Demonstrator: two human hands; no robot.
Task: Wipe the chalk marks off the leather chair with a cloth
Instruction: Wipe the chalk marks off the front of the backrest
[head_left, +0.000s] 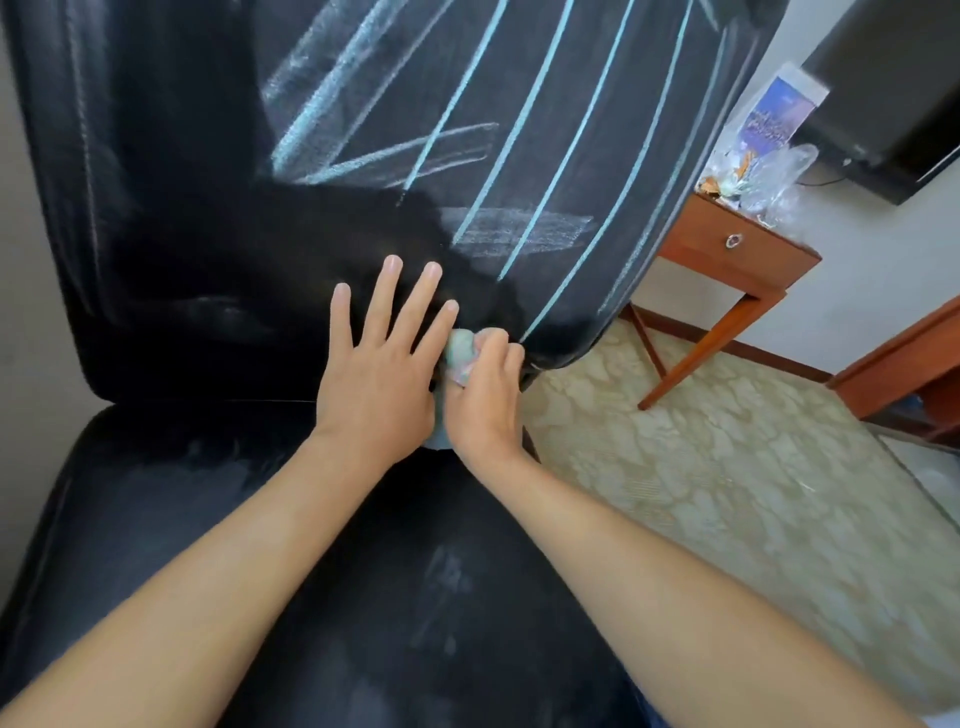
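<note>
Hands, two: left hand (376, 371) spread flat on one leather chair (171, 218); right hand (485, 400) fingers bunching one cloth (460, 351), chalk marks (524, 119) at 12 o'clock.

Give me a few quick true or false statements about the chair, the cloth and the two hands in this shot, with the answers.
1. The right hand grips a bunched cloth against the chair back. True.
2. The left hand is a closed fist. False: its fingers are spread flat on the leather.
3. Blue chalk lines remain on the upper right of the chair back. True.
4. The wooden side table stands left of the chair. False: it stands to the right.
5. The side table's top is bare. False: clear plastic bags lie on it.
</note>
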